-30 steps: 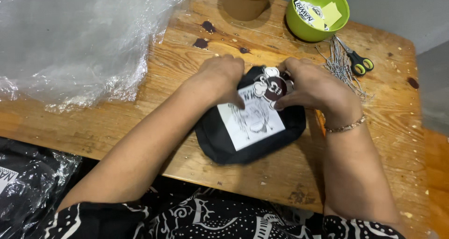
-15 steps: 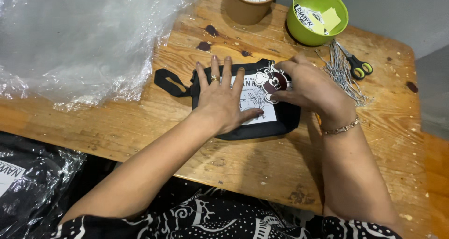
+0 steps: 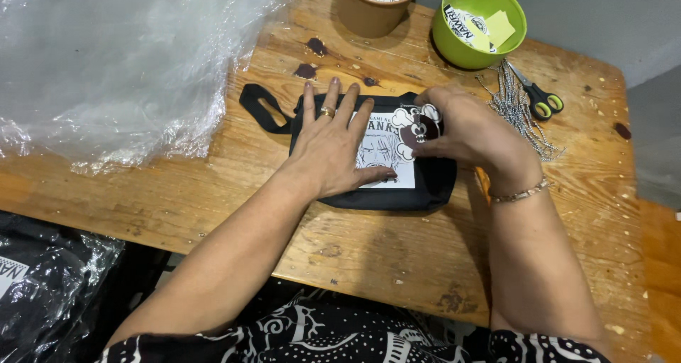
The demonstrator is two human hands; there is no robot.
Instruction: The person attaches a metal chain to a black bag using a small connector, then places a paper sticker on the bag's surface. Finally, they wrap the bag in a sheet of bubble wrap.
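A black pouch [image 3: 433,185] with a white printed picture panel lies flat on the wooden table [image 3: 397,264], its black strap [image 3: 259,107] stretched to the left. My left hand [image 3: 330,146] lies flat on the pouch, fingers spread, pressing it down; a ring is on one finger. My right hand [image 3: 468,132] pinches a small round charm [image 3: 417,125], dark with white cartoon shapes, at the pouch's upper right corner. A bracelet is on my right wrist.
A large sheet of clear plastic wrap [image 3: 113,58] covers the table's left part. At the back stand a brown paper cup [image 3: 376,4] and a green bowl [image 3: 479,22] holding paper cards. Scissors [image 3: 539,97] and a bundle of ball chains [image 3: 518,114] lie at right. Bagged dark goods [image 3: 42,292] sit lower left.
The pouch was bunched under both hands, then was laid flat with its strap out to the left. My left hand opened and pressed down on it; my right hand kept hold of the charm.
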